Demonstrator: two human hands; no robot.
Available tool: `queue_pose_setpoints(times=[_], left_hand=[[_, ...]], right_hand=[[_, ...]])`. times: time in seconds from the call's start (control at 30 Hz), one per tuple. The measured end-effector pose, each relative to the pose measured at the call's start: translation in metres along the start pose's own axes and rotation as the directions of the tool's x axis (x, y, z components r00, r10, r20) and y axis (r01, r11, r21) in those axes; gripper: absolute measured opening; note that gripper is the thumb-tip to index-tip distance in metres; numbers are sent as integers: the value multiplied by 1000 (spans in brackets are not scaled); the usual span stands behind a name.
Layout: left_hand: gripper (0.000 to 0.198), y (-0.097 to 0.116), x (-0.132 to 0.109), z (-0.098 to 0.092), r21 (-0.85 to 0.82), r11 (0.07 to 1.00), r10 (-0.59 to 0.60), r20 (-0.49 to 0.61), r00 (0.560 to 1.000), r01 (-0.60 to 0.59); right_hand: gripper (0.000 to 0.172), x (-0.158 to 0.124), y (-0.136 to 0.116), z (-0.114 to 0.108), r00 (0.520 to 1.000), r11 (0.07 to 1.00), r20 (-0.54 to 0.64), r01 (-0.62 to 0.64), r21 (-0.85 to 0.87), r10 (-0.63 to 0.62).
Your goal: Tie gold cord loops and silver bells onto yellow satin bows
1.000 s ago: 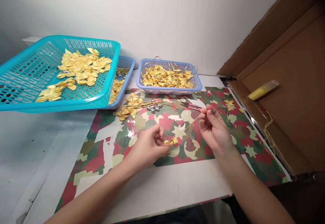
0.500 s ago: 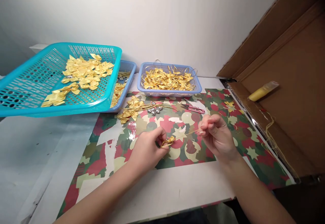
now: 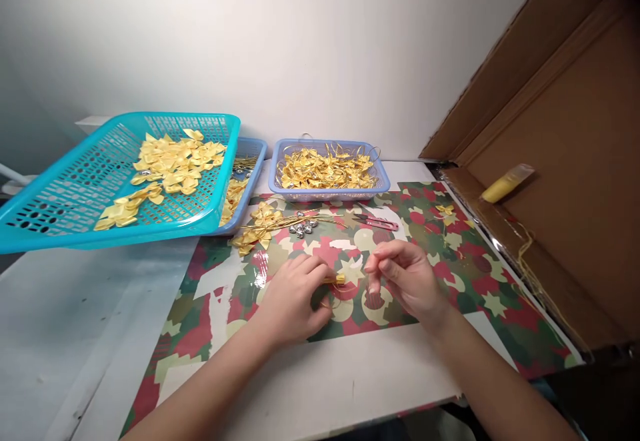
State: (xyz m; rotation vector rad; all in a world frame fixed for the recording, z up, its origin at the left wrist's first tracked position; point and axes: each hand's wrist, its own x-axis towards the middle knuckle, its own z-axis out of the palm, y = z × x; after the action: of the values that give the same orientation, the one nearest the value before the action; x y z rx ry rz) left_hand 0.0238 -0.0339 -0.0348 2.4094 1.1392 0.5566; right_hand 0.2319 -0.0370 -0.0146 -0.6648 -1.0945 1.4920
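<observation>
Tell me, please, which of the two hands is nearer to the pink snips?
The right. The right hand is just below the pink snips in the picture; the left hand is farther away, below and to their left.

Left hand (image 3: 300,298) over patterned sheet (image 3: 470,294), yellow bow (image 3: 341,279) poking out past its fingers; right hand (image 3: 407,278) near, fingers curled, can't tell if it's gripping anything. Pink snips (image 3: 383,224) behind right hand, small silver pieces (image 3: 303,229) left of those. Turquoise basket (image 3: 150,235) of bows (image 3: 173,161) at left, blue basket (image 3: 327,195) by the wall (image 3: 320,48).
</observation>
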Motion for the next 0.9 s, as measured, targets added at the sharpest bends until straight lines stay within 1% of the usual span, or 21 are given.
queue_pose_setpoints(times=[0.07,0.1,0.13,0.2,0.3,0.33,0.4,0.43,0.47,0.5,0.57,0.6,0.63,0.67,0.7,0.77,0.8,0.87,0.9], left_hand=[[46,2,0,-10,-115,993,12,70,997,-4],[53,3,0,-14,-183,983,27,105,994,-8],[55,3,0,-17,-244,970,39,122,992,-8],[49,5,1,-19,-332,943,49,109,993,-10],[34,11,4,-15,-393,919,49,55,997,-23],[32,13,5,-13,-413,911,50,64,997,-20],[21,18,6,-10,-477,879,43,117,992,18],[18,19,6,-9,-532,844,24,152,988,61],[22,19,6,-8,-607,786,-10,176,984,116],[29,19,6,-7,-691,702,-56,189,980,174],[37,16,6,-5,-846,471,-186,180,966,248],[38,14,6,-4,-898,357,-257,171,951,258],[38,13,6,-2,-930,264,-323,165,932,256],[38,11,6,0,-947,195,-383,165,909,254],[38,10,7,1,-955,145,-434,172,884,257],[39,8,8,5,-959,88,-518,186,835,268],[40,8,8,6,-958,80,-549,188,815,275],[39,7,8,8,-950,105,-579,182,795,295],[37,8,8,7,-939,142,-574,179,799,312]], right_hand=[[9,0,1,0,1000,1000,-6,-19,-2,19],[10,0,1,0,1000,1000,-11,-27,-4,27],[11,0,1,1,999,1000,-13,-31,-5,31],[10,-1,1,1,999,999,-9,-31,-9,31],[12,-3,2,3,999,999,-2,-32,-19,32],[12,-4,2,3,999,999,-2,-38,-22,38],[12,-5,4,5,999,999,-11,-46,-25,45],[10,-5,5,5,999,998,-24,-47,-34,46],[8,-5,5,6,998,998,-42,-44,-54,42],[7,-5,6,7,997,996,-62,-41,-85,35],[4,-4,8,9,996,987,-86,-37,-158,24],[4,-4,10,10,996,980,-83,-40,-193,24],[4,-4,11,11,997,974,-66,-43,-223,29],[4,-5,13,12,998,967,-46,-48,-249,37],[6,-5,15,13,998,960,-28,-56,-275,50],[8,-7,19,13,997,940,-14,-76,-334,76],[9,-8,21,12,997,928,-16,-82,-364,82],[9,-10,23,11,998,902,-16,-65,-426,64],[9,-10,24,10,999,889,-7,-37,-456,39]])
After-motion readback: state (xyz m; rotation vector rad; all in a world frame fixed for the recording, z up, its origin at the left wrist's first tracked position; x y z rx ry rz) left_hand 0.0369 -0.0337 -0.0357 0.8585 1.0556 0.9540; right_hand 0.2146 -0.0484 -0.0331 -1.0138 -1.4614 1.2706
